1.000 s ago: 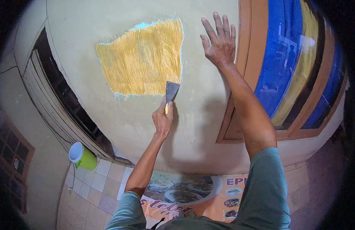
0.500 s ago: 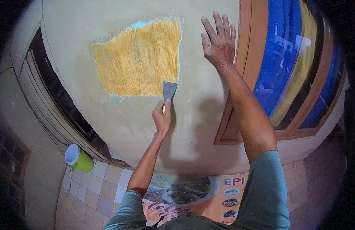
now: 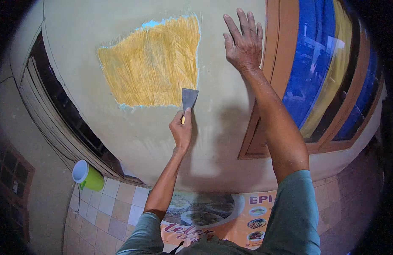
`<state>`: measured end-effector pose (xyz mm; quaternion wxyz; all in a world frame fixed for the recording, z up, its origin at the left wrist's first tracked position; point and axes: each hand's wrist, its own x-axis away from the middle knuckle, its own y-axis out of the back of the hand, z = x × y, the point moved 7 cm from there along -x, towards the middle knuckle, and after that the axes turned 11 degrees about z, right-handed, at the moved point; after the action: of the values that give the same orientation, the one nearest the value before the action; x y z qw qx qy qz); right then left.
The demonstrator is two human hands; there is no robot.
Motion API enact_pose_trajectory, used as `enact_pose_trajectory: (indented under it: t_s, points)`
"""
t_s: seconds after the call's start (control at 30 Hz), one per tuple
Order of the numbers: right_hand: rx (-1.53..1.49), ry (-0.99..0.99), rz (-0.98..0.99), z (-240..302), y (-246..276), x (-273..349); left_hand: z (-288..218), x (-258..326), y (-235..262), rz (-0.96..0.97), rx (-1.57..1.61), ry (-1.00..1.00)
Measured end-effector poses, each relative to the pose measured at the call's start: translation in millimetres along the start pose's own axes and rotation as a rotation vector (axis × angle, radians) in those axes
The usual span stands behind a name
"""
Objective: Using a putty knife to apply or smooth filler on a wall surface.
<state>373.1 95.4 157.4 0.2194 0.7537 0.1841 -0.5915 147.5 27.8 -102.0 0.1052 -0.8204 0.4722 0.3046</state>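
My left hand (image 3: 180, 129) is closed around the handle of a scraper (image 3: 189, 98), a putty knife with a flat grey blade and a bit of yellow handle showing. The blade points up, its edge at the lower right corner of a yellow-ochre patch (image 3: 149, 63). That patch is streaked and ragged, with thin light-blue edges, and sits in the pale wall (image 3: 217, 85). Higher up and to the right, my right hand (image 3: 246, 49) rests with fingers spread on the wall, beside the brown window frame. It holds nothing.
A brown wooden window frame (image 3: 275, 68) with blue and yellow curtains behind its glass stands at the right. A dark doorway (image 3: 73, 93) lies left. A green bucket (image 3: 93, 178) stands on floor tiles. Below me a printed banner (image 3: 230, 208) covers the floor along the wall.
The scraper and my left hand have shifted very slightly right and up at the patch's lower right corner. My right hand stays in place on the wall; the view has moved a little.
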Motion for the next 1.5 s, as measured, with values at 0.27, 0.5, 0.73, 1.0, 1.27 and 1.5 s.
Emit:
enact_pose_trajectory:
  t_s: [0.27, 0.5, 0.73, 1.0, 1.27, 1.5]
  points:
    - [0.019, -0.011, 0.01, 1, 1, 0, 10, 16, 2, -0.057, 0.067, 0.071]
    - [0.009, -0.007, 0.001, 1, 2, -1, -6, 3, -1, -0.073, 0.046, -0.005]
    - [0.008, -0.002, -0.022, 2, 0, -1, 4, 1, -3, -0.07, 0.026, 0.064]
    - [0.011, -0.005, -0.021, 4, 0, -3, 17, 23, 2, -0.101, 0.053, 0.117]
    - [0.017, 0.0, -0.023, 3, 1, 0, -27, -12, -11, -0.061, 0.097, 0.078]
    - [0.032, 0.001, -0.022, 3, -1, -2, 1, 12, 2, -0.073, 0.017, 0.085]
